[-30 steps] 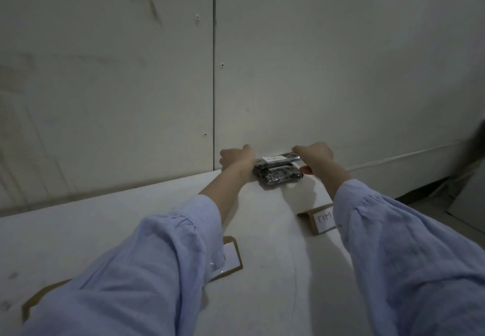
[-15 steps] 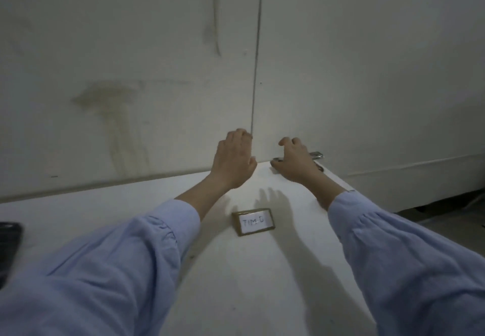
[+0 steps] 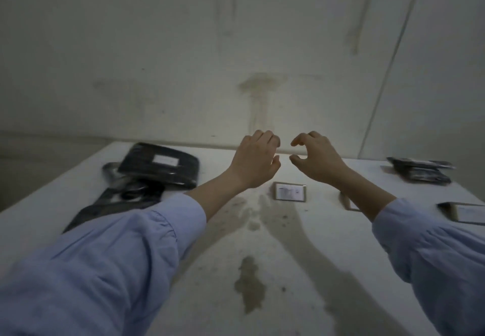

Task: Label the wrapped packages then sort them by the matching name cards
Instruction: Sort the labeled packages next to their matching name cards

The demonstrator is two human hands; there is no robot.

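Note:
My left hand and my right hand hover side by side above the middle of the white table, fingers loosely curled, holding nothing. Just below them lies a brown-framed name card. At the far left a dark wrapped package with a white label lies on top of other dark wrapped items. At the far right sits a smaller wrapped package. Another name card lies at the right edge, and a third card is partly hidden by my right forearm.
A stained white wall rises directly behind the table's back edge. A brownish stain marks the table surface near the front. The table's left edge runs diagonally at the left of the view.
Both hands let go of the small package by the wall and lifted off it. The view swung left, bringing the left pile of packages and more cards into sight.

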